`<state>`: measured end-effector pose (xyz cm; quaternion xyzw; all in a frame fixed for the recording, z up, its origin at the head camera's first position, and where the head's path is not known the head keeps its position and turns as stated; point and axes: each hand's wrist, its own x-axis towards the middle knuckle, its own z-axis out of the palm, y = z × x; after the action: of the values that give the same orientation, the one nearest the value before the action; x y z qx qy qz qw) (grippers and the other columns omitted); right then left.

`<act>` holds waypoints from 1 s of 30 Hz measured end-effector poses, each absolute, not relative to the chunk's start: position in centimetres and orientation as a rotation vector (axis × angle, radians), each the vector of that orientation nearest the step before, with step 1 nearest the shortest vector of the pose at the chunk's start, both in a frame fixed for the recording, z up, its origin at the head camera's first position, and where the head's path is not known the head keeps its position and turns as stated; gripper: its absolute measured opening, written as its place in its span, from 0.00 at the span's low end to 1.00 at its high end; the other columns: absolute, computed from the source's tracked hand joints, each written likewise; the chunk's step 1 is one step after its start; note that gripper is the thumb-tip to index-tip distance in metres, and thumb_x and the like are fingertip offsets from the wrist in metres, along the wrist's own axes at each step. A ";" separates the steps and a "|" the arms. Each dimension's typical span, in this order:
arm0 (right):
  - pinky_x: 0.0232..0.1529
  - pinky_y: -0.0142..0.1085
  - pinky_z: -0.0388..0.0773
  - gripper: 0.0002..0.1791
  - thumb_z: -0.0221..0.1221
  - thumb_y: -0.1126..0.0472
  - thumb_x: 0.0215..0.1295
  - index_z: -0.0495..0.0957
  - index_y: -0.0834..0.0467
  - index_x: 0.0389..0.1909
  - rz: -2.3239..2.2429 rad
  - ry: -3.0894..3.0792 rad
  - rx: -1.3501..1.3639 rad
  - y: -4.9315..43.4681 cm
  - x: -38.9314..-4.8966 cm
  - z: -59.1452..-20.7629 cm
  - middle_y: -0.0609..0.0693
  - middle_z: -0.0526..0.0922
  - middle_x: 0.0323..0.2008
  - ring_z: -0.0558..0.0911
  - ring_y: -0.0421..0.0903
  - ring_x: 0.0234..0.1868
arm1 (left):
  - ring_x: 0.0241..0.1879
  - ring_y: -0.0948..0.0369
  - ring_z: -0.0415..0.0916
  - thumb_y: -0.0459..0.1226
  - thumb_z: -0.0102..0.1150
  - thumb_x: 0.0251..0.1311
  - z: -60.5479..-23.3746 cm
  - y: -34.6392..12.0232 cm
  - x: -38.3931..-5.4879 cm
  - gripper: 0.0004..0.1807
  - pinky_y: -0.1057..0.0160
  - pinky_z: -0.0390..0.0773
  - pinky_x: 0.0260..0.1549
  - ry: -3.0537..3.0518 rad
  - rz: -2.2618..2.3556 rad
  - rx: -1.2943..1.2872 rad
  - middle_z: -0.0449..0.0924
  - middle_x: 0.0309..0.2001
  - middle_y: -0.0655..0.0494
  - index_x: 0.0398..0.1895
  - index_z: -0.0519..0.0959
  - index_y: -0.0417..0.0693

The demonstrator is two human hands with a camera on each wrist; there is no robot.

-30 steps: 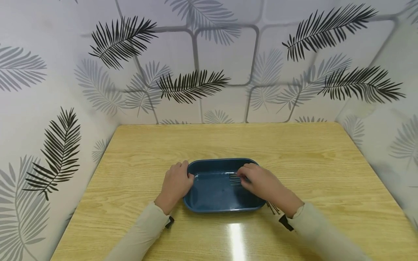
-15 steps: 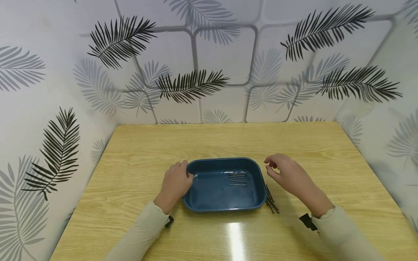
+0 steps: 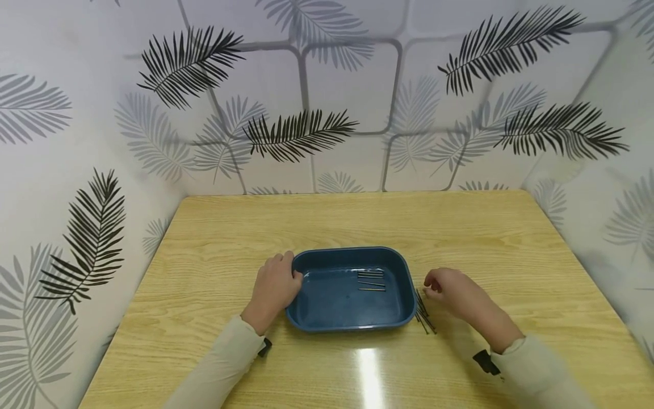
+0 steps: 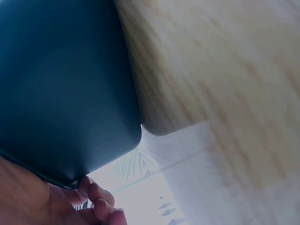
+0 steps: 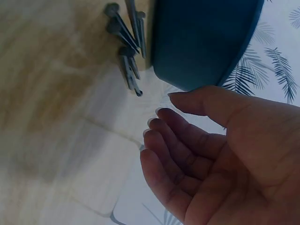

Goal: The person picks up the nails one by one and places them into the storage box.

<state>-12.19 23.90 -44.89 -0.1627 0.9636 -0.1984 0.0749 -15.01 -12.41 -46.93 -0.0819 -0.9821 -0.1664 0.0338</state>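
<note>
A blue plastic tray (image 3: pixel 322 309) stands on the wooden table, with several thin metal nails (image 3: pixel 372 289) lying side by side on its floor. My left hand (image 3: pixel 274 288) grips the tray's left end, thumb over the rim and fingers outside; the left wrist view shows the fingertips (image 4: pixel 96 192) at the rim. Beyond the tray's right wall lies a loose bunch of nails (image 3: pixel 423 318), their flat heads plain in the right wrist view. My right hand (image 3: pixel 457 295) hovers close beside this bunch, fingers loosely bent, thumb apart from them and nothing held between.
The yellow wood-grain table (image 3: pixel 230 227) reaches back to a wall (image 3: pixel 352 91) covered with a feather-leaf pattern. A bright light reflection lies on the tabletop in front of the tray. Dark straps (image 3: pixel 485 362) show at the cuffs.
My right hand has left the inside of the tray, moved right past the rim, then come down near the loose nails. Nails it covered now show. The left hand keeps its hold.
</note>
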 end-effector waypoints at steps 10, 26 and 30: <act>0.32 0.40 0.74 0.05 0.59 0.62 0.58 0.79 0.61 0.30 -0.585 2.860 -0.480 23.6 -11.7 -46.3 0.47 0.78 0.25 0.76 0.43 0.28 | 0.28 0.55 0.65 0.38 0.49 0.58 -47.0 -12.4 -15.1 0.09 0.58 0.66 0.27 -3.030 -0.514 -0.241 0.66 0.27 0.53 0.39 0.72 0.44; 0.30 0.39 0.72 0.04 0.59 0.63 0.56 0.78 0.60 0.29 -0.546 2.822 -0.390 23.5 -11.7 -47.2 0.47 0.76 0.25 0.73 0.42 0.27 | 0.28 0.55 0.66 0.39 0.49 0.57 -47.0 -12.4 -15.0 0.11 0.57 0.67 0.28 -3.025 -0.523 -0.241 0.67 0.28 0.53 0.41 0.72 0.44; 0.30 0.40 0.71 0.04 0.58 0.63 0.56 0.77 0.60 0.30 -0.544 2.820 -0.357 23.4 -11.7 -47.5 0.48 0.76 0.26 0.73 0.43 0.27 | 0.28 0.55 0.66 0.39 0.50 0.57 -47.0 -12.5 -15.0 0.11 0.57 0.67 0.28 -3.020 -0.533 -0.242 0.67 0.27 0.53 0.41 0.72 0.43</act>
<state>-11.74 23.36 -47.46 -0.1225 0.9669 -0.1866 0.1235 -14.99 -12.46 -47.02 -0.0786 -0.9812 -0.1733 0.0325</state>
